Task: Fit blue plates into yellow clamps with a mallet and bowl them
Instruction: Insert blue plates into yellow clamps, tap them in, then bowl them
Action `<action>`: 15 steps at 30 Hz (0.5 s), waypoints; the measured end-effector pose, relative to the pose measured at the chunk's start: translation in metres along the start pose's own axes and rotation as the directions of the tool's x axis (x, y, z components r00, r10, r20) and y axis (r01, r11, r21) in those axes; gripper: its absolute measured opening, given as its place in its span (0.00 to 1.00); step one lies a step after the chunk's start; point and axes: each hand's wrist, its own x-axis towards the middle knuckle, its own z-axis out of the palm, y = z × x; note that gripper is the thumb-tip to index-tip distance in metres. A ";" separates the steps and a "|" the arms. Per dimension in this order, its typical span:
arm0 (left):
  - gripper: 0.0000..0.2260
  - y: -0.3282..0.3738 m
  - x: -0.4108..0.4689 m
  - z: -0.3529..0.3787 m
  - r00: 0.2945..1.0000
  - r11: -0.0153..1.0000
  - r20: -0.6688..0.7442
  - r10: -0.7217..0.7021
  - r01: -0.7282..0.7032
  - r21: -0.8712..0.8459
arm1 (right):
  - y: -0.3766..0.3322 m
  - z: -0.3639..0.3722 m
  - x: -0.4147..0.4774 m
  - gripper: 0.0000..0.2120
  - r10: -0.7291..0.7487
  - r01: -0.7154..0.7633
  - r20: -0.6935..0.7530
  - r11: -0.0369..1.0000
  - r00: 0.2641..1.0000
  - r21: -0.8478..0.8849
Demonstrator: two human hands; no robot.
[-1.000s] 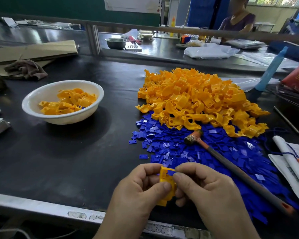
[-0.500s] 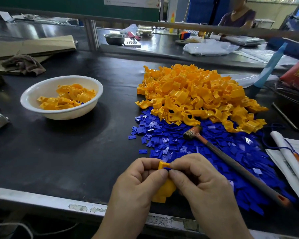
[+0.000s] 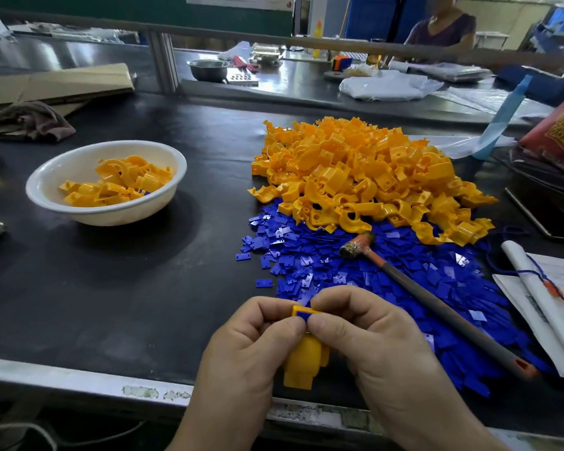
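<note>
Hands meet at the near edge of the tabletop (image 3: 111, 288): the left hand (image 3: 251, 346) and the right hand (image 3: 365, 336) both pinch one yellow clamp (image 3: 303, 362), with their thumbs pressed on a blue plate (image 3: 306, 315) seated in its top end. Just beyond the knuckles spreads a heap of loose blue plates (image 3: 306, 255). The mallet (image 3: 437, 302) lies across this heap, to the right of the right hand, with its head pointing away. Right of the mallet are a rolled paper (image 3: 541, 297) and printed sheets. Beyond the blue heap rises a pile of yellow clamps (image 3: 365, 170), overlapping its far edge. Well to the left of the hands stands a white bowl (image 3: 127, 214) holding yellow clamps. Farther left lies a crumpled cloth (image 3: 30, 120) on cardboard. Past a rail, a steel bowl (image 3: 208, 69) sits on another bench where a person (image 3: 440, 30) is seated.
</note>
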 end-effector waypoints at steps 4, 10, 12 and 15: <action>0.18 -0.001 0.000 0.000 1.000 0.999 -0.008 -0.015 0.015 -0.034 | -0.002 0.000 0.000 0.12 0.000 -0.002 0.030 0.998 1.000 0.057; 0.17 -0.002 -0.002 -0.002 0.998 0.997 0.035 -0.046 0.049 -0.068 | -0.004 0.002 -0.003 0.11 -0.045 0.046 0.005 0.999 0.999 -0.020; 0.17 -0.001 -0.002 -0.002 0.998 0.996 0.040 -0.045 0.048 -0.072 | -0.004 0.002 -0.003 0.12 -0.065 0.064 -0.003 0.992 0.998 -0.108; 0.17 0.001 -0.002 -0.002 0.999 0.996 0.013 -0.040 0.041 -0.083 | -0.003 0.003 -0.004 0.11 -0.051 0.051 0.004 0.986 0.999 -0.159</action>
